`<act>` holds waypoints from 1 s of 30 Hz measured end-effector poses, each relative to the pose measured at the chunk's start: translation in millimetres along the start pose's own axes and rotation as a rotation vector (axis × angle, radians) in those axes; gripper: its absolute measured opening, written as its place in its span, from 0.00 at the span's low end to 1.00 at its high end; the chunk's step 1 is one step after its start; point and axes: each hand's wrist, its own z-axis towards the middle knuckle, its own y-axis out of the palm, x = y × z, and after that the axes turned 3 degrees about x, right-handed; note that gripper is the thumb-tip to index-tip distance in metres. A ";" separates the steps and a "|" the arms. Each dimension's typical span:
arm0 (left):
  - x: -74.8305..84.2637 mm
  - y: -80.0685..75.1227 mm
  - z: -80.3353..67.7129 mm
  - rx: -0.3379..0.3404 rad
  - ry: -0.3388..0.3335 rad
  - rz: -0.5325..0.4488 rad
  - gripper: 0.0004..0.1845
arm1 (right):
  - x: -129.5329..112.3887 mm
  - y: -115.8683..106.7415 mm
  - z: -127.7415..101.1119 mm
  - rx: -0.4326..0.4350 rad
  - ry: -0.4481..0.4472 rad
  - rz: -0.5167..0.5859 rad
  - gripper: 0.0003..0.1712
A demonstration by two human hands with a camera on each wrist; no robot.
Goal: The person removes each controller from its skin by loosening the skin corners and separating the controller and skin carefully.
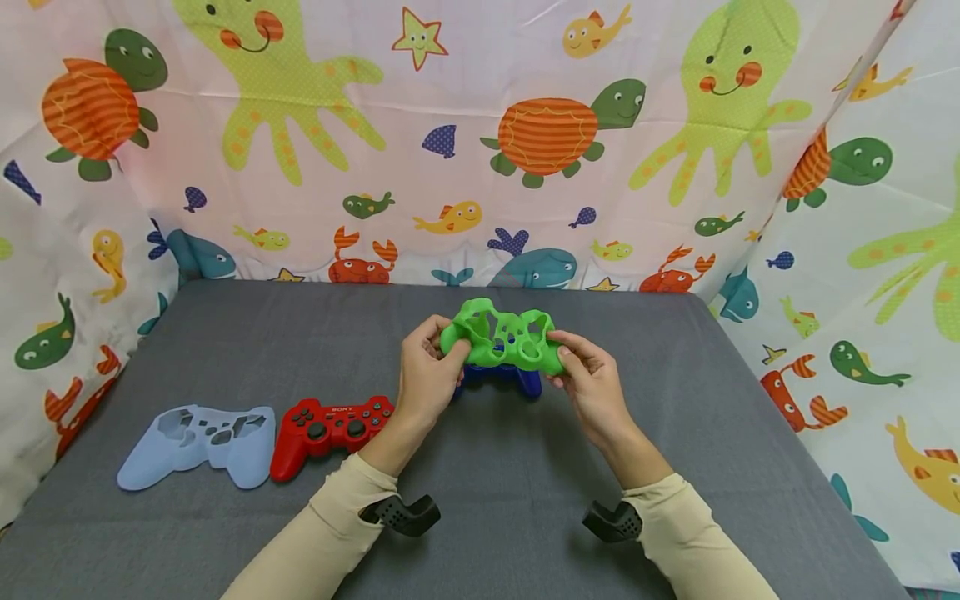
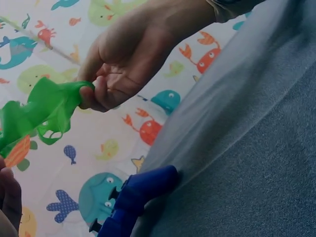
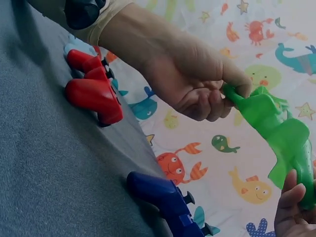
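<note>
Far left on the grey table (image 1: pixel 525 517) lies a pale blue silicone cover (image 1: pixel 197 443), empty, with the red controller (image 1: pixel 330 423) just beside it. Moving in, the left hand (image 1: pixel 426 375) has its fingers (image 1: pixel 433 332) curled and pinching one grip of the green silicone cover (image 1: pixel 504 336), which hangs empty and stretched in the air above the table. Directly under it, the blue controller (image 1: pixel 501 379) rests bare on the table. On the right, the right hand (image 1: pixel 592 385) pinches the cover's other grip between thumb and curled fingers (image 1: pixel 566 340).
</note>
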 end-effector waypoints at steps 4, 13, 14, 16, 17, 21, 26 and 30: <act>-1.0 -1.0 0.2 -0.023 0.002 0.003 0.08 | -3.2 0.0 -0.4 0.016 0.032 0.001 0.16; -0.3 -2.6 1.9 -0.103 -0.068 0.010 0.26 | -2.7 -2.9 -0.2 0.003 0.004 -0.001 0.17; -0.5 -2.7 2.3 -0.122 -0.085 0.009 0.28 | -2.4 -3.7 -0.3 -0.002 0.000 -0.004 0.17; -0.5 -2.8 3.2 -0.149 -0.096 0.005 0.30 | -2.2 -4.8 -0.2 -0.011 0.000 -0.006 0.18; -0.2 -2.7 3.7 -0.158 -0.089 0.001 0.30 | -2.1 -5.4 -0.1 -0.019 0.002 -0.010 0.18; 2.3 -2.5 4.9 -0.171 -0.042 -0.024 0.27 | -2.3 -7.1 0.8 -0.053 0.025 -0.025 0.22; 5.4 -3.4 5.5 -0.205 -0.059 -0.009 0.15 | -2.5 -10.0 2.1 -0.098 0.074 -0.071 0.27; 7.0 -5.6 5.6 -0.233 -0.100 0.032 0.15 | -2.5 -11.3 3.8 -0.146 0.112 -0.094 0.29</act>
